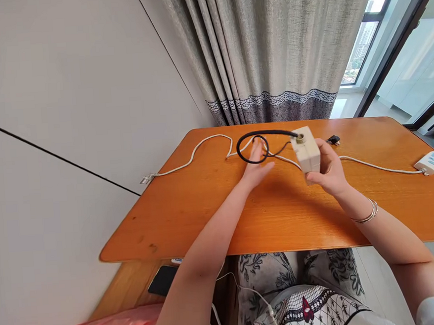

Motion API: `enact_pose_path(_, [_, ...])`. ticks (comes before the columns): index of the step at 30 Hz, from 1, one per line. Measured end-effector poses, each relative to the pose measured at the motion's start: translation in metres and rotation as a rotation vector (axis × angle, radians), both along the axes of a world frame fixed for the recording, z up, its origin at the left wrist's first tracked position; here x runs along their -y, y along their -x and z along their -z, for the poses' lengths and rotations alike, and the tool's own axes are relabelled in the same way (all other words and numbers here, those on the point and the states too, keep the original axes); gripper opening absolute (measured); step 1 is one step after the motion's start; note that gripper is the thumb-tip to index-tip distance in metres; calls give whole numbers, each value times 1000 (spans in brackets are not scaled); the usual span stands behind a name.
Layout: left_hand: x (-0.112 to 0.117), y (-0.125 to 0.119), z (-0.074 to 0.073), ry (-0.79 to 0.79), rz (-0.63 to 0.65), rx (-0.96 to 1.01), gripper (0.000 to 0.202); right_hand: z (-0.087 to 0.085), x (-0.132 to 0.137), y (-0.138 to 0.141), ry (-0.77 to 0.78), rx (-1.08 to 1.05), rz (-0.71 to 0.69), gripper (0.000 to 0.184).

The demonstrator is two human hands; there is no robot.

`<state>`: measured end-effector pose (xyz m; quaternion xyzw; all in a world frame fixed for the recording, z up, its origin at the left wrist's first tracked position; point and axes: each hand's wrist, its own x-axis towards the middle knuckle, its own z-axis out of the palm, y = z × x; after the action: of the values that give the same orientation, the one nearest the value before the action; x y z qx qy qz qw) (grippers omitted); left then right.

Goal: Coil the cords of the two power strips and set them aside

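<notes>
Gripping cream adapter (306, 150): right hand (329, 170) | left hand (257, 162) open on black cord (253, 139) | orange table (280, 212), grey curtain (264, 45)

Setting: home room. Wooden tabletop (280, 212); floor-length curtain (268, 45) at 12 o'clock; high-rise window (397, 36) at 2 o'clock.

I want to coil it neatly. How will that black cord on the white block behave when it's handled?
The black cord holds a loop near the left hand, so it probably bends easily yet springs back. Its thickness suggests some stiffness. Fixed to the white block in the right hand, it will likely tug that along.
</notes>
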<state>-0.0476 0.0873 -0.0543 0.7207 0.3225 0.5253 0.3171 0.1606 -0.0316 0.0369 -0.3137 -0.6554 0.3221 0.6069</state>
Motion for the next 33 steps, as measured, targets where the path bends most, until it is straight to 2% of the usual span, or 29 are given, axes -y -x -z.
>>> enact_pose_path(2, [-11, 14, -3, 29, -85, 39, 68, 0, -2, -13, -28, -25, 98, 71])
enact_pose_path(7, [-24, 34, -16, -6, -220, 196, 47, 11, 4, -61, -20, 23, 389, 77])
enact_pose_path(10, [-24, 42, -29, -47, -247, 315, 46, 16, 16, -100, -16, 96, 590, 76])
enact_pose_path(12, [-23, 49, -38, -23, -231, 390, 49, 18, 27, -128, -25, 223, 737, 71])
enact_pose_path(14, [-21, 55, -47, 22, -225, 424, 49, 21, 38, -158, -68, 507, 902, 65])
enact_pose_path(16, [-20, 58, -52, 54, -236, 404, 48, 26, 49, -188, -49, 724, 955, 57])
enact_pose_path(18, [-19, 59, -53, 55, -229, 360, 50, 35, 60, -217, 18, 848, 983, 54])
enact_pose_path(23, [-13, 49, -51, -86, -63, 354, 71, 52, 87, -276, 192, 906, 1188, 50])
enact_pose_path(28, [5, 36, -63, -182, -48, 215, 86, 54, 113, -306, 280, 902, 1285, 53])
enact_pose_path(31, [12, 36, -72, -226, -51, 192, 84, 52, 125, -318, 307, 906, 1316, 55])
enact_pose_path(33, [11, 42, -77, -282, -100, 237, 82, 52, 133, -328, 330, 887, 1383, 53])
